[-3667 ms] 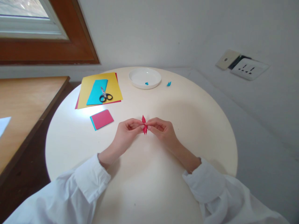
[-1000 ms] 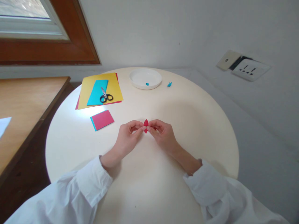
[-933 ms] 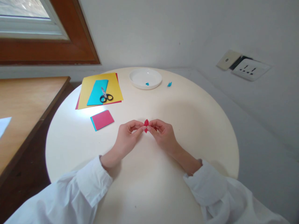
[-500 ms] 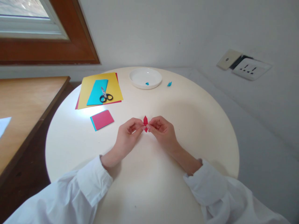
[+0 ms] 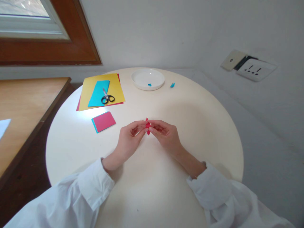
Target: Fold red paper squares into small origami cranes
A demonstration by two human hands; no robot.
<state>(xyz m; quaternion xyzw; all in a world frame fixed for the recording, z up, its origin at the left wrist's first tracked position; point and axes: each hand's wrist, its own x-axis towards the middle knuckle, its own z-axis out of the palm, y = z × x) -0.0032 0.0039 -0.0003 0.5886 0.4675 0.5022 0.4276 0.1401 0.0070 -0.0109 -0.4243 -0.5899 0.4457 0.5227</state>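
Observation:
Between my two hands is a small folded red paper (image 5: 148, 125), pointed at its far and near ends. My left hand (image 5: 130, 134) pinches its left side between thumb and fingers. On the opposite side, the thumb and fingers of my right hand (image 5: 166, 134) are closed on the same paper. The fingertips cover part of its folds. Both hands are over the middle of the round white table (image 5: 152, 196). To the left of my left hand lies a small stack of paper (image 5: 104, 122), red on top with blue showing beneath.
Scissors (image 5: 108, 98) with black handles rest on blue paper (image 5: 97, 93), over yellow paper (image 5: 116, 90) and red sheets. A white dish (image 5: 142, 87) holds a small blue paper piece (image 5: 149, 85). Right of it lies a folded blue paper figure (image 5: 172, 85). A wooden table (image 5: 35, 101) stands at left.
The fingers of both hands have come over the far part of the red paper, covering more of its far tip. The hands otherwise stay in the same place.

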